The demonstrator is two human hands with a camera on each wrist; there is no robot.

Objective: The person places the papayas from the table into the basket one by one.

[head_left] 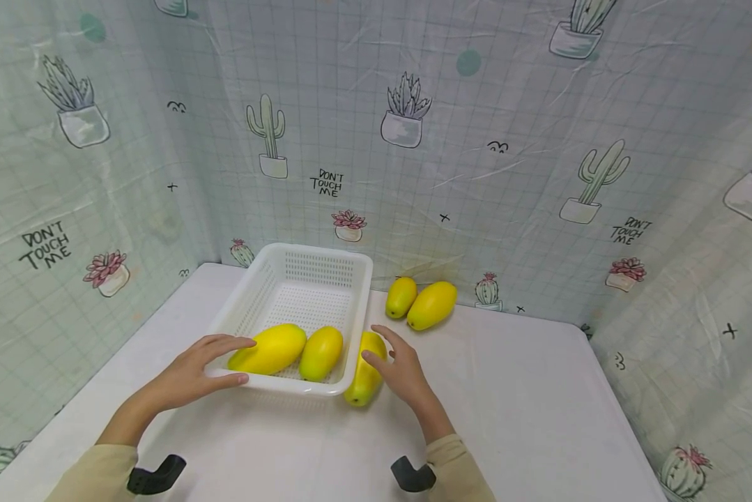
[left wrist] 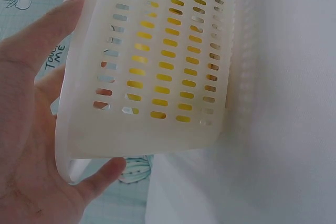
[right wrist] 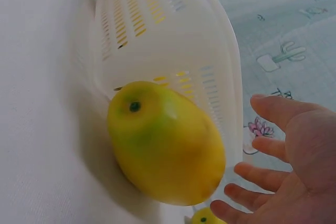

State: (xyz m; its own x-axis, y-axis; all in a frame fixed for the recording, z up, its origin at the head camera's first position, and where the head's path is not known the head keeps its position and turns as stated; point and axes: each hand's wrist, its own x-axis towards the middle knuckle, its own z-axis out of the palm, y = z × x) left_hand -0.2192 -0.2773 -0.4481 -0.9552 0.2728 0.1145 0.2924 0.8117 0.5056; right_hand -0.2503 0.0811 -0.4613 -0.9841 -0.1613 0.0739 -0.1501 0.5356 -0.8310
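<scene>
A white perforated plastic basket [head_left: 281, 383] stands on the table, with two yellow mangoes inside: a longer one [head_left: 272, 350] and a smaller one [head_left: 322, 353]. My left hand [head_left: 190, 373] holds its front left corner, thumb along the front rim and fingers reaching over the inside; the left wrist view shows the rim [left wrist: 65, 124] between thumb and fingers. Against the basket's right side lies another mango [head_left: 364, 376], stem end toward me. My right hand [head_left: 405, 366] hovers at that mango's right with fingers spread; the right wrist view shows a gap between fingertips and mango [right wrist: 165, 142].
Behind and right of the basket, two more mangoes, a small one [head_left: 401, 298] and a larger one [head_left: 433, 305], lie near the table's back edge. A cactus-print curtain [head_left: 463, 174] encloses the back and sides of the white table [head_left: 507, 404].
</scene>
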